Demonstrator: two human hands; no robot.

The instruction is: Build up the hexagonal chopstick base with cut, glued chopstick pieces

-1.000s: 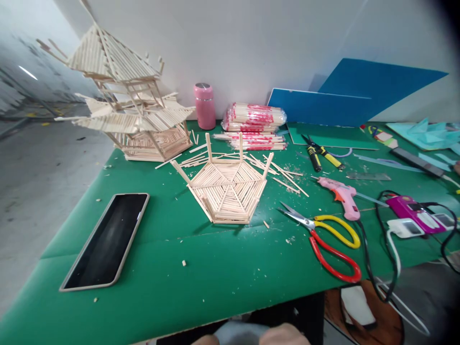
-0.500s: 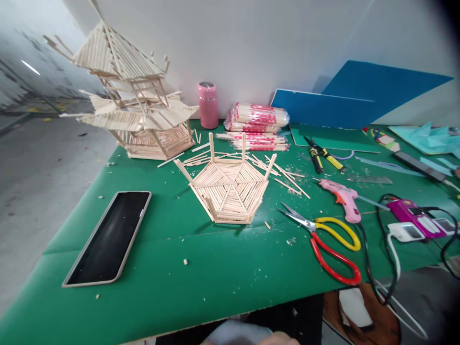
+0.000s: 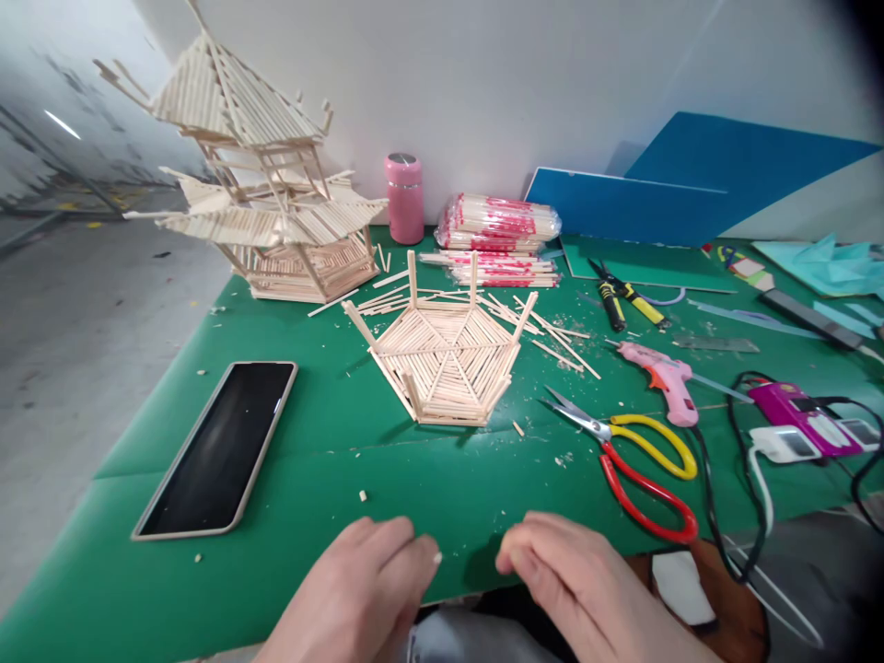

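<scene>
Both hands are at the front edge of the green table, a little apart. My left hand (image 3: 369, 580) is closed, its fingers curled; a tiny pale bit shows at its fingertips, too small to name. My right hand (image 3: 559, 571) has its fingers pressed together, and whatever they may hold is hidden. Beyond them sits a hexagonal stick base (image 3: 448, 359) with short upright posts at its corners, touched by neither hand. Loose sticks (image 3: 559, 345) lie behind it and to its right. Scissors (image 3: 600, 433) with red and yellow handles lie open beyond my right hand.
A stick pagoda (image 3: 276, 212) stands back left, near a pink flask (image 3: 404, 198) and wrapped stick bundles (image 3: 497, 226). A phone (image 3: 221, 447) lies left. Right are pliers (image 3: 625, 299), a pink glue gun (image 3: 663, 378), a purple device (image 3: 801, 414) and cables. Blue boards (image 3: 635, 207) lean behind.
Both hands have come up into view over the table's front edge, their fingers closed. The view has shifted slightly; the objects on the table have stayed in place.
</scene>
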